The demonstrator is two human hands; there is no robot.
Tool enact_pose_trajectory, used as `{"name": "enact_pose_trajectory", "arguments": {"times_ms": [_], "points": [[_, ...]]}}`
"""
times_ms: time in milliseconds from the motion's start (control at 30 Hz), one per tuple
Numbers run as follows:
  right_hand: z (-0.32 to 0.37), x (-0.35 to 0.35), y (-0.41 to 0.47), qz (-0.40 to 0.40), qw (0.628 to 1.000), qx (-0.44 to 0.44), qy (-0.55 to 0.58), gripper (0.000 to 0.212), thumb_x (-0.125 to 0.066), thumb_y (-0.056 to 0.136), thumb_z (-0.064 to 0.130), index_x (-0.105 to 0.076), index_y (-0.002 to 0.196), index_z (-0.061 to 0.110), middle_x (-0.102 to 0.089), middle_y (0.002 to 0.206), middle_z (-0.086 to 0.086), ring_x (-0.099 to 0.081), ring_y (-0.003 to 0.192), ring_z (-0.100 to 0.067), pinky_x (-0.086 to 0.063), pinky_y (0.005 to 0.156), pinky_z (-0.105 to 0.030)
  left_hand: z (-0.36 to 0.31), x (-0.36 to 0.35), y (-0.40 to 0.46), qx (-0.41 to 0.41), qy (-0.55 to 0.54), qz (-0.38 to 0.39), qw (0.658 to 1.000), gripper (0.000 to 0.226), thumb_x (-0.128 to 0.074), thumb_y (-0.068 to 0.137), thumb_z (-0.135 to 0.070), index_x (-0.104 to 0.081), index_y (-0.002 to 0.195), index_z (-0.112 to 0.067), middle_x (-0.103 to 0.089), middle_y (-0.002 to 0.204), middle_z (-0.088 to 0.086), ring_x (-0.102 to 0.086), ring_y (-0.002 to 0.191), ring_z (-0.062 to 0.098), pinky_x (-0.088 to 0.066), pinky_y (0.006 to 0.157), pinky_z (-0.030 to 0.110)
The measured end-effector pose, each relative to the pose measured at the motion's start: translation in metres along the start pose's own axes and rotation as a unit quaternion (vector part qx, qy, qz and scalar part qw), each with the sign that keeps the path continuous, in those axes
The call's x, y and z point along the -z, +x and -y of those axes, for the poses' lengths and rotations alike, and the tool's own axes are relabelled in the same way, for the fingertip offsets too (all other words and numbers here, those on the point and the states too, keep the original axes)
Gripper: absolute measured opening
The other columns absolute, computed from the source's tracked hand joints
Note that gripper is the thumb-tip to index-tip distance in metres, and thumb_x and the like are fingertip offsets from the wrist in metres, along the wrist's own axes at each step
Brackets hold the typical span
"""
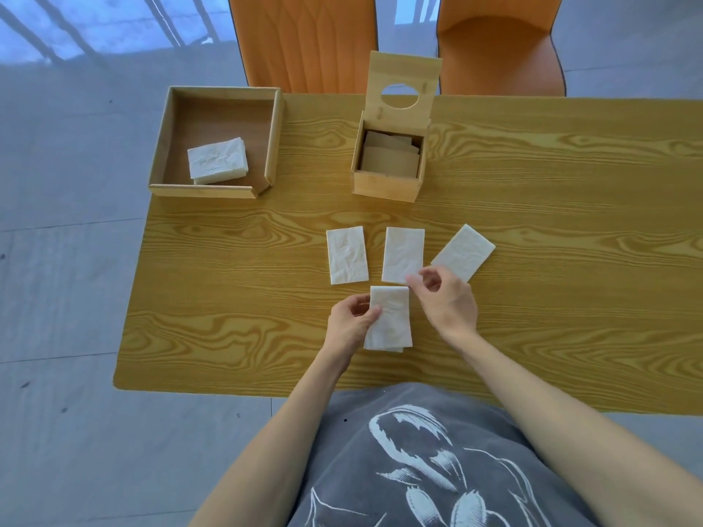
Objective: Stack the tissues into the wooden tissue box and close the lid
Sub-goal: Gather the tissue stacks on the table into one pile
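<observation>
**K:** Fingers [374,313] of the left hand [350,321] pinch the left edge of a folded tissue [388,319], thumb on top. Right hand [447,298] sits at its top right corner, fingertips curled narrow; can't tell if they actually touch it.

**M:** Where's the box?

**K:** Wooden tissue box [388,163] is at the far middle of the table [570,260], well apart from the hands. Lid [403,87] stands upright at its back edge, oval slot showing. Inside, brownish flat sheets; can't tell what they are.

**M:** Other tissues?

**K:** Three lie flat in a row just beyond the hands: left tissue [347,255], middle tissue [402,254], right tissue [463,252], the last one tilted. Right hand partly covers the near edges of the middle and right ones. A small stack [217,160] sits in the open wooden tray [161,146] at the far left.

**M:** Any labels, text?

**K:** None readable. Box, tray and tissues are plain. Grey shirt [418,469] has a white drawn print, no lettering. Two orange chairs [304,39] behind the table.
</observation>
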State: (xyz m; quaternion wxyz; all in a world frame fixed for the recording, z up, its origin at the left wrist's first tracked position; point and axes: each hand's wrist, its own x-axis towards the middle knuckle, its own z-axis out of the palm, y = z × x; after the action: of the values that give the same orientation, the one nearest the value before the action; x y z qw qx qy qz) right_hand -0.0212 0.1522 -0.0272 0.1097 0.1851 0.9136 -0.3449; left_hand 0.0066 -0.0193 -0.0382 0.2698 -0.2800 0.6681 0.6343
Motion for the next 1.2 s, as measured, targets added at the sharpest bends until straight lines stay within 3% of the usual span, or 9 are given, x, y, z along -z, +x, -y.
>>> {"name": "enact_pose_trajectory", "arguments": {"times_ms": [200, 300, 400, 533, 800, 900, 967, 1100, 1200], "points": [[-0.017, 0.033, 0.041, -0.130, 0.978, -0.156, 0.052, 0.041, -0.057, 0.092, 0.047, -0.059, 0.122, 0.018, -0.062, 0.115, -0.005, -0.058, 0.091, -0.019, -0.046, 0.074, -0.034, -0.005, 0.000, 0.000, 0.017, -0.002, 0.003, 1.000, 0.027, -0.068, 0.091, -0.016, -0.064, 0.118, -0.012, -0.072, 0.109, 0.006, -0.071, 0.098, 0.019, -0.059, 0.074, 0.027], [-0.022, 0.040, 0.055, -0.115, 0.975, -0.188, 0.022, 0.053, -0.057, 0.092, 0.047, -0.048, 0.135, 0.018, -0.051, 0.131, -0.008, -0.060, 0.105, -0.027, -0.050, 0.083, -0.040, -0.005, -0.001, -0.001, 0.015, 0.003, -0.003, 1.000, 0.023, -0.067, 0.092, -0.018, -0.063, 0.114, -0.014, -0.072, 0.108, 0.004, -0.070, 0.096, 0.018, -0.057, 0.068, 0.024], [-0.026, 0.044, 0.066, -0.066, 0.975, -0.210, -0.013, 0.065, -0.063, 0.088, 0.048, -0.040, 0.141, 0.018, -0.044, 0.136, -0.012, -0.059, 0.109, -0.032, -0.052, 0.083, -0.042, -0.006, -0.001, -0.002, 0.030, -0.015, -0.005, 0.999, 0.024, -0.066, 0.093, -0.019, -0.062, 0.116, -0.012, -0.072, 0.109, 0.007, -0.070, 0.098, 0.020, -0.060, 0.078, 0.033], [-0.028, 0.047, 0.070, -0.047, 0.973, -0.226, -0.008, 0.053, -0.071, 0.081, 0.046, -0.049, 0.121, 0.018, -0.044, 0.128, -0.010, -0.059, 0.105, -0.030, -0.053, 0.082, -0.043, -0.003, -0.001, -0.003, 0.050, -0.043, -0.011, 0.998, 0.026, -0.070, 0.090, -0.017, -0.060, 0.114, -0.015, -0.073, 0.109, 0.009, -0.071, 0.098, 0.023, -0.060, 0.085, 0.041], [-0.038, 0.052, 0.055, -0.073, 0.974, -0.191, 0.100, 0.036, -0.072, 0.083, 0.022, -0.057, 0.115, 0.015, -0.063, 0.104, -0.002, -0.059, 0.083, -0.019, -0.046, 0.064, -0.031, 0.004, -0.002, -0.003, 0.045, -0.072, -0.019, 0.996, 0.034, -0.070, 0.089, -0.013, -0.057, 0.121, -0.013, -0.072, 0.108, 0.008, -0.071, 0.098, 0.022, -0.060, 0.084, 0.038], [-0.042, 0.053, 0.045, -0.091, 0.965, -0.168, 0.179, 0.031, -0.072, 0.084, 0.023, -0.063, 0.112, 0.013, -0.066, 0.100, 0.000, -0.064, 0.090, -0.019, -0.054, 0.073, -0.034, 0.007, -0.003, -0.002, 0.048, -0.071, -0.028, 0.996, 0.026, -0.062, 0.096, -0.019, -0.063, 0.121, -0.010, -0.073, 0.105, 0.005, -0.070, 0.100, 0.023, -0.057, 0.091, 0.042], [-0.045, 0.055, 0.039, -0.094, 0.956, -0.155, 0.229, 0.028, -0.072, 0.084, 0.028, -0.066, 0.109, 0.015, -0.069, 0.101, 0.000, -0.066, 0.096, -0.019, -0.057, 0.080, -0.037, 0.009, -0.005, -0.001, 0.043, -0.069, -0.032, 0.996, 0.020, -0.057, 0.099, -0.023, -0.070, 0.110, -0.014, -0.074, 0.103, 0.004, -0.069, 0.100, 0.023, -0.056, 0.094, 0.044], [-0.038, 0.060, 0.026, -0.107, 0.942, -0.106, 0.299, 0.020, -0.069, 0.090, 0.027, -0.063, 0.106, 0.018, -0.070, 0.102, -0.003, -0.067, 0.087, -0.011, -0.052, 0.061, -0.014, 0.011, -0.006, -0.002, 0.039, -0.070, -0.034, 0.996, 0.022, -0.051, 0.101, -0.023, -0.071, 0.092, -0.024, -0.074, 0.096, 0.000, -0.069, 0.097, 0.022, -0.056, 0.092, 0.042], [-0.028, 0.064, 0.017, -0.118, 0.934, -0.068, 0.331, 0.017, -0.069, 0.090, 0.025, -0.062, 0.105, 0.020, -0.071, 0.101, -0.002, -0.066, 0.083, -0.006, -0.053, 0.062, -0.015, 0.013, -0.007, -0.001, 0.035, -0.078, -0.033, 0.996, 0.022, -0.051, 0.102, -0.023, -0.071, 0.092, -0.023, -0.073, 0.092, -0.001, -0.068, 0.092, 0.019, -0.056, 0.089, 0.041]]}}
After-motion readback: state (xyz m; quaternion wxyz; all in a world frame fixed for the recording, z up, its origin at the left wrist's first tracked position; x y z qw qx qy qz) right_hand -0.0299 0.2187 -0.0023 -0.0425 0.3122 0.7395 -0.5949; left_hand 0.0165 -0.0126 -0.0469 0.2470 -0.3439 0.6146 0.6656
